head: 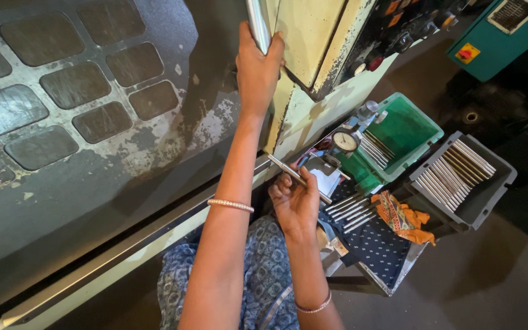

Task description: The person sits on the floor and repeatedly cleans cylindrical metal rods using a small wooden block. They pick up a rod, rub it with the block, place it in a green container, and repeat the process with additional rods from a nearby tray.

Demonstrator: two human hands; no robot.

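Observation:
My left hand is raised and shut on the shiny metal handle of a grey machine door. My right hand is lower, near my lap, and grips a thin metal rod that points up and left. Several more metal rods lie on a dark dotted cloth just right of that hand.
A dial gauge stands beside a green bin with rods in it. A grey bin holds several rods. An orange rag lies on the tray. A control panel with buttons sits above; a teal machine is far right.

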